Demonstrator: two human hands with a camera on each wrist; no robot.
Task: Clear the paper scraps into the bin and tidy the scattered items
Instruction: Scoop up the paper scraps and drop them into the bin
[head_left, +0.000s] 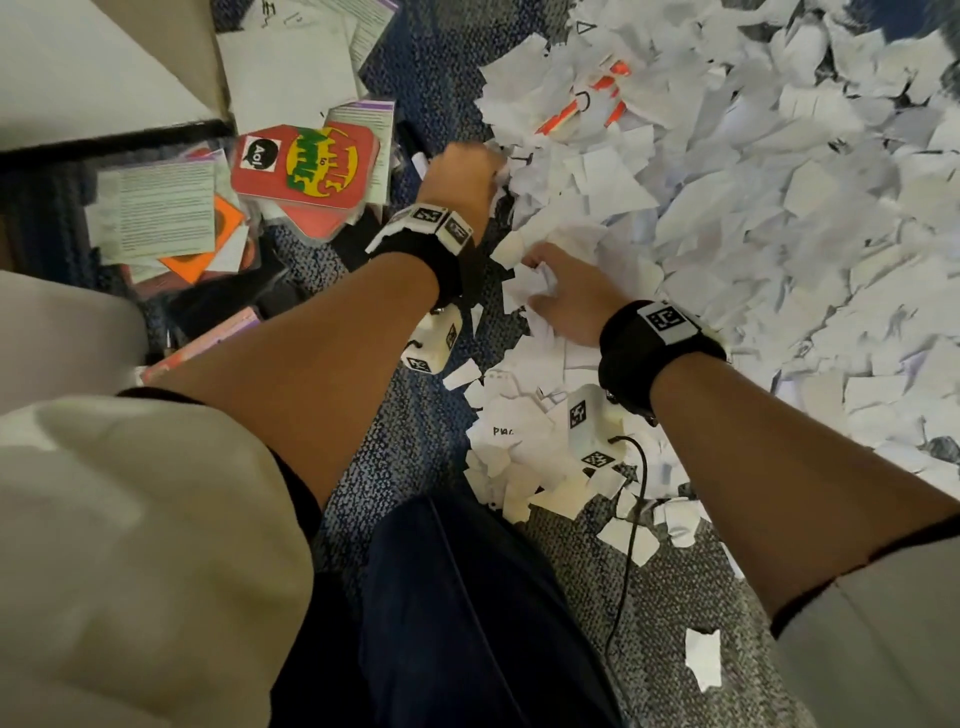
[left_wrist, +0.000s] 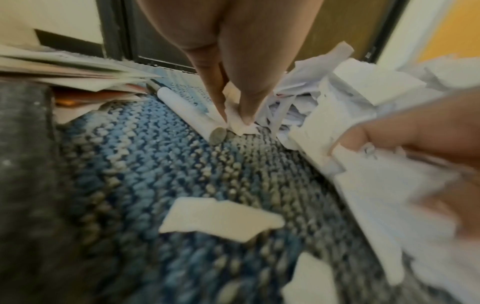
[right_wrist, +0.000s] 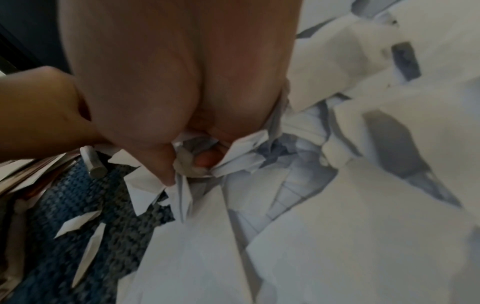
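Observation:
A deep heap of torn white paper scraps (head_left: 727, 218) covers the blue-grey carpet (head_left: 415, 426) on the right. My left hand (head_left: 493, 169) is at the heap's left edge. In the left wrist view its fingertips (left_wrist: 245, 111) pinch a small white scrap (left_wrist: 233, 115) against the carpet, beside a white marker (left_wrist: 187, 111). My right hand (head_left: 540, 283) sits lower in the heap and grips a crumpled wad of scraps (right_wrist: 192, 164), with fingers curled round it. Loose scraps (head_left: 519, 467) lie near my knee.
Left of the heap lie red game cards (head_left: 306, 166), printed sheets (head_left: 156, 208), orange cards (head_left: 208, 254) and a blank white sheet (head_left: 291, 73). Orange strips (head_left: 576, 106) poke out of the heap. White furniture (head_left: 78, 67) stands at the upper left. No bin shows.

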